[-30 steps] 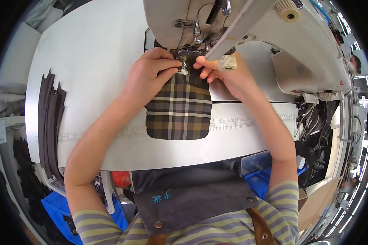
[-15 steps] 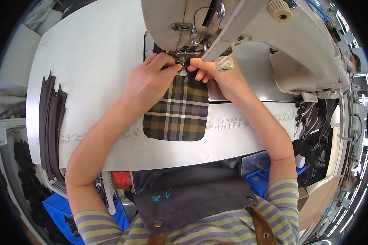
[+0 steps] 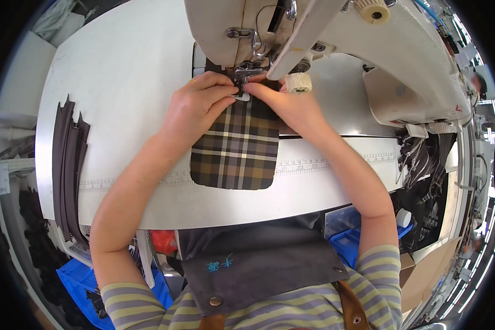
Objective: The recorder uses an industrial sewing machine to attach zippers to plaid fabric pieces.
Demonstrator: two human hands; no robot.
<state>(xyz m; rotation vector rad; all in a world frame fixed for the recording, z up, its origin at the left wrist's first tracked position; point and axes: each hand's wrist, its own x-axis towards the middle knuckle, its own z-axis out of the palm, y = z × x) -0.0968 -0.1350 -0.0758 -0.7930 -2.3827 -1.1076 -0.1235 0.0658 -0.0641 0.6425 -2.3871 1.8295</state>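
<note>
A plaid fabric piece (image 3: 236,157) with rounded near corners, in brown, black and white, lies on the white table. Its far end runs under the presser foot (image 3: 243,80) of a sewing machine (image 3: 335,33). At the left of the foot, my left hand (image 3: 195,107) is closed, thumb and fingers pinched together. From the other side comes my right hand (image 3: 291,107), its thumb tip against the foot area and its index finger behind it. The two hands' fingertips nearly meet at the needle. What they pinch is too small and covered to make out.
Several dark fabric strips (image 3: 69,170) lie along the table's left edge. A ruler scale (image 3: 335,162) crosses the table's near part. The machine's arm overhangs my right hand. Blue bins (image 3: 85,286) stand below the table, and dark scraps (image 3: 423,159) hang at the right.
My right hand has moved left, bringing its thumb up to the presser foot; its curled fingers are now mostly hidden. My left hand stays pinched beside the foot. The plaid piece lies nearly where it was.
</note>
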